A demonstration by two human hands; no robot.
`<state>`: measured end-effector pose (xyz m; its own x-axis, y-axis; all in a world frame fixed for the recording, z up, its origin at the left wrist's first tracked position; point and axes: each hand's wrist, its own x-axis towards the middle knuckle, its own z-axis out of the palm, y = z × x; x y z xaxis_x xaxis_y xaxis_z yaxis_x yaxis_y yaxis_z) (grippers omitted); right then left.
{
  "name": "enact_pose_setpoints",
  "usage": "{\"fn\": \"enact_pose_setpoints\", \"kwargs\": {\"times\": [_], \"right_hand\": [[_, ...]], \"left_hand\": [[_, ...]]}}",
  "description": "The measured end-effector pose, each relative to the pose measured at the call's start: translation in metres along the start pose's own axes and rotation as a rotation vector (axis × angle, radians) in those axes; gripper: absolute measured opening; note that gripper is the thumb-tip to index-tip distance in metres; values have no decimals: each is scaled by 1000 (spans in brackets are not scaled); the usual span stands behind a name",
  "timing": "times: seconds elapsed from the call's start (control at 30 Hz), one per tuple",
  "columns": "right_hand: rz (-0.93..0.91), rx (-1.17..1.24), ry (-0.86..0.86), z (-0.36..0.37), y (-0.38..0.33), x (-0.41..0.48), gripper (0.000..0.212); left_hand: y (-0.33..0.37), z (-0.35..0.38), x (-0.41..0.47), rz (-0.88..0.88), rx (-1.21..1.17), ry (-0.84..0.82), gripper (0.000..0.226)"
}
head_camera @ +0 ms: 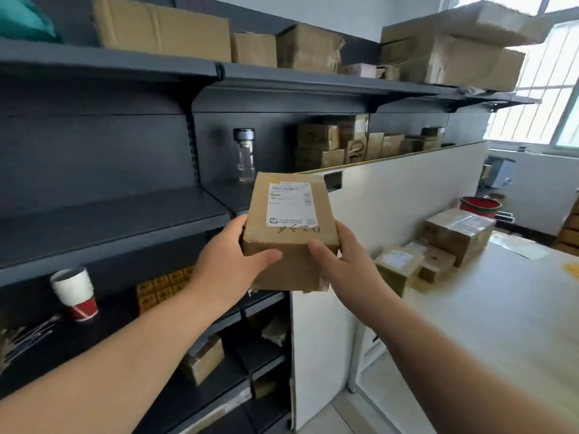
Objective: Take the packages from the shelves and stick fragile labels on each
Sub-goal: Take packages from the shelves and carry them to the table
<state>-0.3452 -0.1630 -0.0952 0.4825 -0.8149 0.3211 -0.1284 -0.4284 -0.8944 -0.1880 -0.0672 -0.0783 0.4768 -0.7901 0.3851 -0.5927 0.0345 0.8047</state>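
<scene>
containers first: a clear bottle with a metal cap stands on the dark shelf at about 11 o'clock, see-through all the way down. at 8 o'clock a red and white paper cup sits on a lower shelf, can't see inside it. a red bucket is out at 3 o'clock past the table, contents hidden too. the top shelf at 12 o'clock carries a row of big cardboard boxes, and little yellow boxes are stacked at 8 o'clock behind the left wrist.

the cardboard package is dead centre, held up in the air in front of the shelves. its top has a white shipping label with a barcode, print too blurry to read, plus a marker scrawl below it that i can't make out.

left grip wraps the package's 9 o'clock side, thumb laid across the near face. right grip does the same from 3 o'clock, thumb on the near edge. both have their fingers curled round it. a few taped packages sit on the table between 3 and 4 o'clock.
</scene>
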Motion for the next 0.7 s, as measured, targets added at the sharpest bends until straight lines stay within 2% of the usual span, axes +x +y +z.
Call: {"fn": "enact_pose_setpoints", "kwargs": {"times": [0.17,0.3,0.53,0.7], "right_hand": [[97,-44,100,-114,57,-2,41],[175,-48,159,-184,99,-3,44],[290,-50,282,-254,157,0,57],[356,-96,375,-282,192,17,54]], "left_hand": [[33,127,16,5,-133,-127,48],[53,212,25,-9,-146,-200,46],[75,307,55,27,-104,-397,50],[70,366,87,23,-144,-521,47]]}}
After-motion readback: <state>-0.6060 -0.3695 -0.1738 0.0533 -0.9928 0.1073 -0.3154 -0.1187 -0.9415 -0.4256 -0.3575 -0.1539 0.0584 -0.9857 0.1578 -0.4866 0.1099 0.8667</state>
